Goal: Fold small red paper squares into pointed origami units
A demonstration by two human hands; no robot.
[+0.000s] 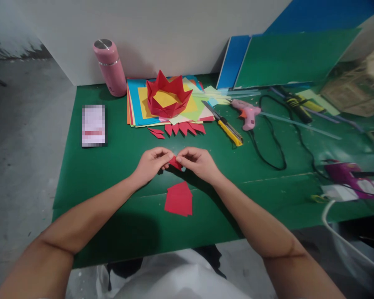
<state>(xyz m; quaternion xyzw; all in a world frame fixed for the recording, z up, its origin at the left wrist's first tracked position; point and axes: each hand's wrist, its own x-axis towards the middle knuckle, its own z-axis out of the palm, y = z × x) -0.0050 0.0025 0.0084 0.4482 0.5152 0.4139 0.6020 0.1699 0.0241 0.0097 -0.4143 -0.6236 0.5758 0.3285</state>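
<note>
Between my two hands is a small piece of red paper (175, 162), held just above the green table. My left hand (154, 162) pinches its left side with thumb and fingers. On the other side my right hand (198, 162) grips it the same way; the fingers hide much of the paper. Closer to me lies a loose stack of red paper squares (179, 200). Beyond my hands several folded red paper pieces (184, 128) rest in a row, and a red pointed paper ring (169, 101) stands on a pile of coloured paper (139, 104).
A pink bottle (110, 68) stands at the back left, above a blurred-out white item (93, 124). To the right are a yellow utility knife (227, 128), a pink glue gun (247, 113) with a black cord, glue sticks and a purple item (349, 178). Boards (293, 60) lean behind.
</note>
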